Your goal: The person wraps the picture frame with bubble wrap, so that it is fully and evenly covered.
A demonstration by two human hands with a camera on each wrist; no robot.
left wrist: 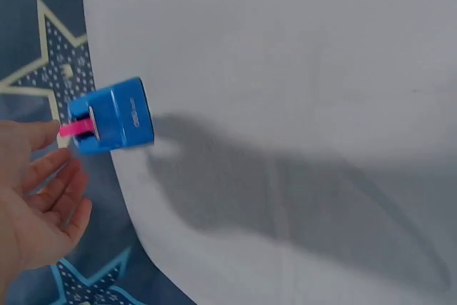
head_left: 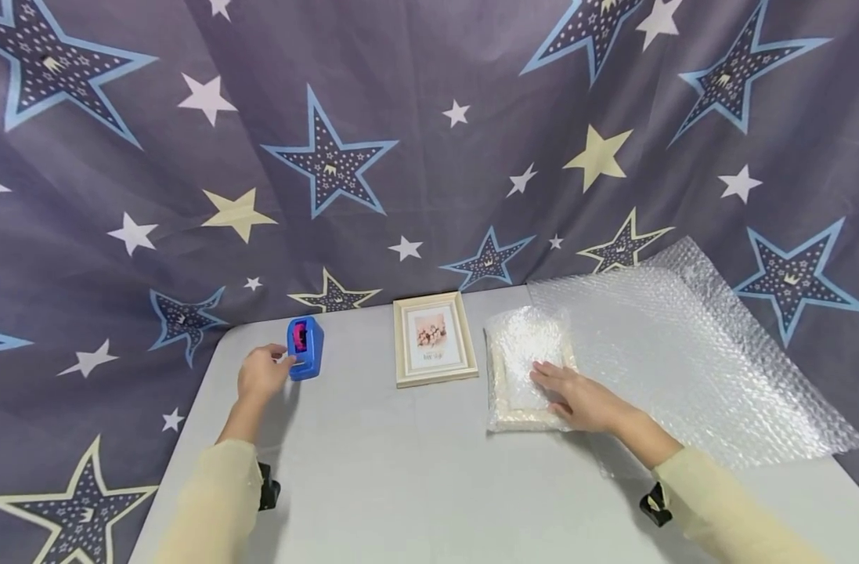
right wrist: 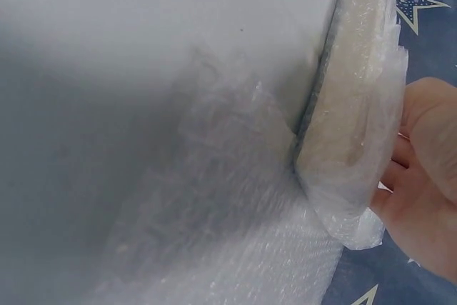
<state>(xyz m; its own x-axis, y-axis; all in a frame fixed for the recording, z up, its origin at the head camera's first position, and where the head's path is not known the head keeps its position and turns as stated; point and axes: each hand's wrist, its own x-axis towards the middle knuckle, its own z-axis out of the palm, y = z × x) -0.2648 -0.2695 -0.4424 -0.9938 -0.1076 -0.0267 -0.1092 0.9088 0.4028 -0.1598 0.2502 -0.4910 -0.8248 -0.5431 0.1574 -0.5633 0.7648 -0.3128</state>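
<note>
- Two cream sleeves (head_left: 732, 501) reach in from the near edge of the white worktop (head_left: 401, 470), a black device (head_left: 268, 487) at the left wrist and another black device (head_left: 656, 505) at the right.
- The person's right hand (head_left: 587, 401) rests, fingers loosely spread, on a bubble-wrapped frame (head_left: 535, 337), which lies flat to the right of the worktop's middle.
- Well apart, toward the worktop's left edge, the left hand (head_left: 263, 372) has its fingers loosely bent and its fingertips at a blue tape dispenser (head_left: 308, 362); whether they pinch anything cannot be told.
- The dispenser stands near the far left corner, its pink part (left wrist: 78, 128) meeting the thumb in the left wrist view.
- A sheet of clear bubble wrap (head_left: 690, 376) spreads across the worktop's right side, running past the right edge.
- An unwrapped picture frame (head_left: 436, 338), pale-rimmed around a pink floral print (head_left: 431, 332), lies near the middle of the far edge, between dispenser and package.
- Behind the far edge hangs a dark curtain (head_left: 415, 172) patterned with stars.
</note>
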